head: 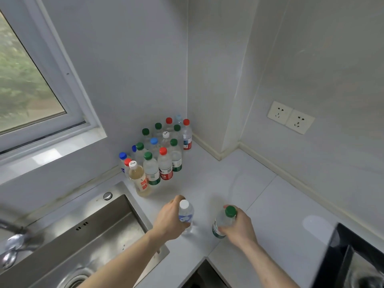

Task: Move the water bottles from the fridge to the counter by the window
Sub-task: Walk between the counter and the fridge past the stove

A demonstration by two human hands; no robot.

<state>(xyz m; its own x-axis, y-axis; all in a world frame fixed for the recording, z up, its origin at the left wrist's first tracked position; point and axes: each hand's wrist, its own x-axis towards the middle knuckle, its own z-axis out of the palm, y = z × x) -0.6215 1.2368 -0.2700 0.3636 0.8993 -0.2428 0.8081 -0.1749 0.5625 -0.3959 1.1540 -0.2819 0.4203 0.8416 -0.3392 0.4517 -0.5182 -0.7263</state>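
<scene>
My left hand (169,220) grips a clear white-capped water bottle (186,215) with a blue label, standing on the white counter (270,204). My right hand (239,227) grips a green-capped water bottle (224,221) with a green label, tilted slightly, its base at the counter. Behind them, in the corner below the window (31,84), stands a cluster of several bottles (160,152) with red, green, blue and white caps. The nearest one holds a yellowish drink (139,178).
A steel sink (87,235) lies left of my left arm, with a faucet (12,246) at the far left. A black appliance (353,260) sits at the lower right. Two wall sockets (291,117) are on the right wall. Bare counter stretches between the cluster and my hands.
</scene>
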